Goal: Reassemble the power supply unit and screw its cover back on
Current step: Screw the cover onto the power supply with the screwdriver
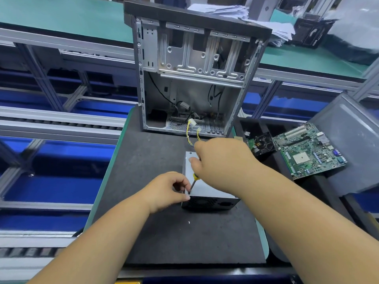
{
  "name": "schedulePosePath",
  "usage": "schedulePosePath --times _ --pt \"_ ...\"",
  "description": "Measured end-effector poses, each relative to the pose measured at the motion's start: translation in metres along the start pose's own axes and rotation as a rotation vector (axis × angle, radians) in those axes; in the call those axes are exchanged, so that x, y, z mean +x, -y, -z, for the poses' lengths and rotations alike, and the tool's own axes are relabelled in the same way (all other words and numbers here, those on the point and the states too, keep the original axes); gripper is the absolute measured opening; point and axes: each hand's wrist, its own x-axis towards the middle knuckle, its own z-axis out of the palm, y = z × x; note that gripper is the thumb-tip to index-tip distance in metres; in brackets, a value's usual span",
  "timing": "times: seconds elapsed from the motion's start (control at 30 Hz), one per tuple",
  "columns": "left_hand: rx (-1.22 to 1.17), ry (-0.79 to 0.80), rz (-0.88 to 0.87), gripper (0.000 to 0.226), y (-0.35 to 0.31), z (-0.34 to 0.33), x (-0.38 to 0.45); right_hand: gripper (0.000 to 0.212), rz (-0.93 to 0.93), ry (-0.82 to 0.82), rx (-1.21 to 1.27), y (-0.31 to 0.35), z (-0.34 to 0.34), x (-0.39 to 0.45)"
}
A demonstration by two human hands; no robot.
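The power supply unit (207, 189) sits on the dark mat, its grey cover on top and a black fan grille facing me. My right hand (223, 162) grips a yellow-handled screwdriver (193, 181), whose tip stands at the cover's near left corner. My left hand (168, 190) is beside that corner, with fingertips pinched at the screwdriver's tip; whether a screw is there is hidden. Yellow and black cables with white connectors (192, 128) run from behind the unit.
An open empty computer case (190, 78) stands upright at the back of the mat (164, 238). To the right lie a green motherboard (309, 152), a small black fan part (263, 143) and a grey metal panel (352, 140). Conveyor rails run on the left.
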Motion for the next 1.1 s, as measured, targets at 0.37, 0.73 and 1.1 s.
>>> schedulePosePath --times 0.37,0.73,1.1 --pt "-0.037 -0.031 -0.039 0.027 0.001 -0.002 -0.002 0.047 -0.069 -0.021 -0.100 0.000 -0.003 0.003" --pt "-0.103 -0.020 0.023 0.020 0.006 -0.004 0.001 0.043 -0.135 0.042 -0.116 -0.009 -0.006 0.007" --pt "-0.081 0.008 0.015 0.018 0.005 -0.004 0.004 0.031 0.028 -0.134 0.028 -0.003 -0.011 0.000"
